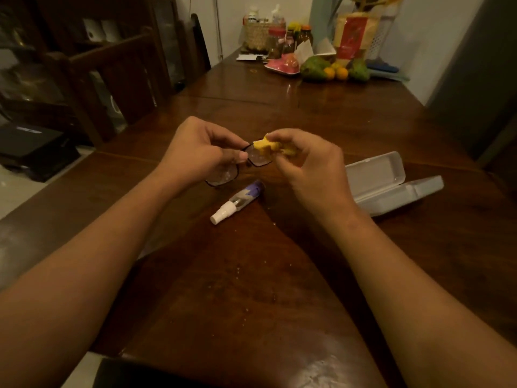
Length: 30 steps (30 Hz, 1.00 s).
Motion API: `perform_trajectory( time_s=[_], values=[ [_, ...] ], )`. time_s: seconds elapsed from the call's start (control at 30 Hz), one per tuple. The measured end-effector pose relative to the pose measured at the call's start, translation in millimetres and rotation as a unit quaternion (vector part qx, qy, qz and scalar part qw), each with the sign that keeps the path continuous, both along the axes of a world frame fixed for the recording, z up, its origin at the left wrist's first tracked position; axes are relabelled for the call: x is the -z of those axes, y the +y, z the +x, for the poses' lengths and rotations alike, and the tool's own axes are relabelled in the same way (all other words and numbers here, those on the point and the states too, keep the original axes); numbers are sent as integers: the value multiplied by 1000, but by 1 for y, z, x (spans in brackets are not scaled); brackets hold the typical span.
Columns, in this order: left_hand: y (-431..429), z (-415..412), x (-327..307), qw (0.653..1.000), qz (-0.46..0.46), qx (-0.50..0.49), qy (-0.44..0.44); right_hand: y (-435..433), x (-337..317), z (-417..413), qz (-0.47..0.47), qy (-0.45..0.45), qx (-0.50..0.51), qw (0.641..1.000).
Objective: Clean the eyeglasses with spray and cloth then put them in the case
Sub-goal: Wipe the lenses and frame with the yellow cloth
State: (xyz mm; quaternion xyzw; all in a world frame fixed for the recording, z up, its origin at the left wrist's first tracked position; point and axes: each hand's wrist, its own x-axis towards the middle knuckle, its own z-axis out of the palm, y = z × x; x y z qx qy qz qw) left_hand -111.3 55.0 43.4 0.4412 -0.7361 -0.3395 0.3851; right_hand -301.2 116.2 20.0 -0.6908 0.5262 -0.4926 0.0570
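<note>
My left hand (195, 152) grips dark-framed eyeglasses (223, 176) at their middle, above the brown wooden table (251, 275). My right hand (305, 163) pinches a bunched yellow cloth (264, 147) against the upper edge of the right-hand lens. The other lens shows below my left hand and looks wet or speckled. A small spray bottle (237, 201) with a white nozzle and purple label lies on its side just below the glasses. A white glasses case (391, 183) lies open to the right of my right hand.
Fruit (333, 70), jars, a woven basket (260, 33) and a red-and-cream packet crowd the table's far end. A dark wooden chair (112, 79) stands at the left side. Small crumbs or droplets dot the table near me.
</note>
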Motion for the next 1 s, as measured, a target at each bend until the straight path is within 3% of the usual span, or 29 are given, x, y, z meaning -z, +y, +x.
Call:
perform_trajectory(
  time_s=[0.1, 0.2, 0.4, 0.73, 0.9, 1.0],
  values=[
    [1, -1, 0, 1000, 5, 2, 4, 0, 5, 5, -22, 192, 8, 981],
    [1, -1, -2, 1000, 27, 1, 12, -1, 2, 3, -17, 258, 8, 966],
    [2, -3, -3, 999, 43, -9, 16, -2, 4, -7, 1, 236, 58, 970],
    [6, -5, -6, 999, 48, -13, 20, -2, 9, -10, -29, 263, -31, 964],
    [6, -5, -7, 998, 60, -10, 34, 1, 9, -16, -50, 146, 10, 988],
    [7, -6, -7, 997, 63, -2, 41, 2, 5, -14, -56, 139, 32, 988]
  ],
)
